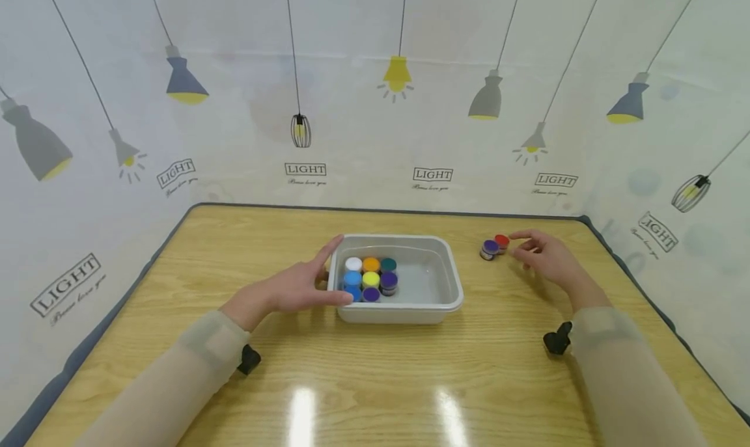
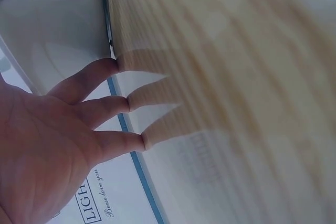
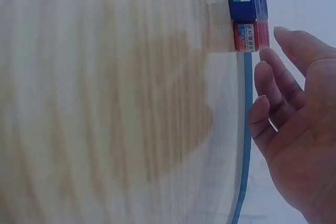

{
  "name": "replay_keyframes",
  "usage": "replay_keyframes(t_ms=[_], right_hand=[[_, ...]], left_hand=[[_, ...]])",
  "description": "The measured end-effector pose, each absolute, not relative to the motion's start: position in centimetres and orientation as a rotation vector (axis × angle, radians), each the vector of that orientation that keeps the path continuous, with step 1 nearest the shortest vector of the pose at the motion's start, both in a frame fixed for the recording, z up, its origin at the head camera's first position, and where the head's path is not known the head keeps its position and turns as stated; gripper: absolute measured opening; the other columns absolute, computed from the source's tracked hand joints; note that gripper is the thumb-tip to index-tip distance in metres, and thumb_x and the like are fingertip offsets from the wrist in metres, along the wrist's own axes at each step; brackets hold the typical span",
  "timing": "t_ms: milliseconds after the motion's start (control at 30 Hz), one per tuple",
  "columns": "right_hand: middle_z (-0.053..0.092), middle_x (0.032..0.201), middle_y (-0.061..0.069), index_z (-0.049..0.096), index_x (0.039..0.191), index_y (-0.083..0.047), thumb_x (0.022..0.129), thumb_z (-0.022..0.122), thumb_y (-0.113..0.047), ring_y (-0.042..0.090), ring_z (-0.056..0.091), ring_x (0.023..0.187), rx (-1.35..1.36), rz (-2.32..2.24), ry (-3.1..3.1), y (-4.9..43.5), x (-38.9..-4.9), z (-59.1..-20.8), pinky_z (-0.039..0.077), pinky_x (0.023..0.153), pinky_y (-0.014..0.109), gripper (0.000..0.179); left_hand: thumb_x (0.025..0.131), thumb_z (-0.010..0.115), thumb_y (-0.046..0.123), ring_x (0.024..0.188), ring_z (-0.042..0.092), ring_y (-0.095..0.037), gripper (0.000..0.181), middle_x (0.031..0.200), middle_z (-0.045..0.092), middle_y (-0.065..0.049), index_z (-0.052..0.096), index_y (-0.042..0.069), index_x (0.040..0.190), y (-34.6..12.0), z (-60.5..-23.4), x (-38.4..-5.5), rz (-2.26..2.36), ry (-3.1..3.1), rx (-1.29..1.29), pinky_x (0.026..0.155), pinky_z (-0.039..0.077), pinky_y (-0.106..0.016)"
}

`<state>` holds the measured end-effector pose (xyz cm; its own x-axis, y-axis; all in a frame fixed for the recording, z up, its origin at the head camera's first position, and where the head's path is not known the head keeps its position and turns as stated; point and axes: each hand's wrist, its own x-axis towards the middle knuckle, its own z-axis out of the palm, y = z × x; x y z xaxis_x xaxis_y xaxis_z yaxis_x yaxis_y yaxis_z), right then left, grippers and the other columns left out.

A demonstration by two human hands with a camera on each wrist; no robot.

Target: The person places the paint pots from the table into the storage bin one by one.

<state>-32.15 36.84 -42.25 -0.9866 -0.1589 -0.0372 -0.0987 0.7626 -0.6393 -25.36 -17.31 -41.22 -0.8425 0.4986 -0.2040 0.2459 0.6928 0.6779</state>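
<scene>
A light grey plastic tray (image 1: 424, 306) holds several small paint jars with coloured lids, among them a white-lidded jar (image 1: 353, 265) and a yellow-lidded jar (image 1: 370, 280). My left hand (image 1: 301, 285) spans the tray's left end, thumb along the front rim and index finger at the back corner. In the left wrist view its other fingers (image 2: 107, 109) reach down to the tabletop. To the right of the tray stand a purple paint jar (image 1: 489, 250) and a red paint jar (image 3: 247, 36), side by side. Beside the red one, my right hand (image 1: 545, 258) holds nothing, fingers loosely bent and fingertips close to its lid.
The wooden table (image 1: 375, 382) has a dark edge strip along its back and sides. Behind it hangs a pale backdrop (image 1: 351, 193) printed with lamps. A black wrist mount (image 1: 558, 339) sits under the right sleeve, another (image 1: 249, 360) by the left.
</scene>
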Motion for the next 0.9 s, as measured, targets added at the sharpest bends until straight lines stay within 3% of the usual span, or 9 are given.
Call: replay_keyframes(t_ms=[467, 900], right_hand=[[0.064, 0.141, 0.027, 0.046, 0.167, -0.015, 0.11, 0.066, -0.046, 0.027, 0.067, 0.095, -0.15, -0.938, 2.854, 35.9, -34.0, -42.7, 0.054, 0.079, 0.032, 0.068], [0.061, 0.141, 0.029, 0.055, 0.159, -0.008, 0.108, 0.067, -0.054, 0.028, 0.067, 0.1, -0.104, -0.902, 2.87, 36.3, -34.1, -43.0, 0.054, 0.081, 0.031, 0.069]], left_hand=[[0.093, 0.072, 0.077, 0.154, 0.05, -0.048, 0.123, 0.168, 0.048, -0.028, -0.015, 0.046, 0.174, -17.4, -41.4, -25.6, 0.931, 2.526, 0.578, 0.127, 0.036, -0.069], [0.093, 0.073, 0.076, 0.155, 0.049, -0.047, 0.123, 0.168, 0.048, -0.028, -0.015, 0.046, 0.174, -17.4, -41.3, -25.5, 0.934, 2.522, 0.569, 0.128, 0.035, -0.068]])
